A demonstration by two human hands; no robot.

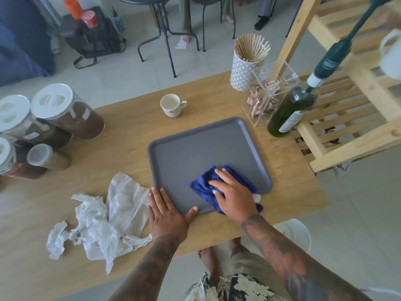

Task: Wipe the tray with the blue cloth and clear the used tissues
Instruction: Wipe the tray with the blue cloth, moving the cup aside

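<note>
Both hands lie flat: right hand point(233, 197) pressing blue cloth point(205, 187) onto tray point(186, 153), gripping nothing.

My right hand point(233, 197) is covering much of the blue cloth point(202, 187) and a white scrap by the tray point(195, 146) rim. The mug point(390, 55) is blurring at the right edge, and the jars point(13, 118) are running off the left.

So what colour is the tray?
Grey: the tray is a flat matte grey, shown clearly in the head view.
</note>
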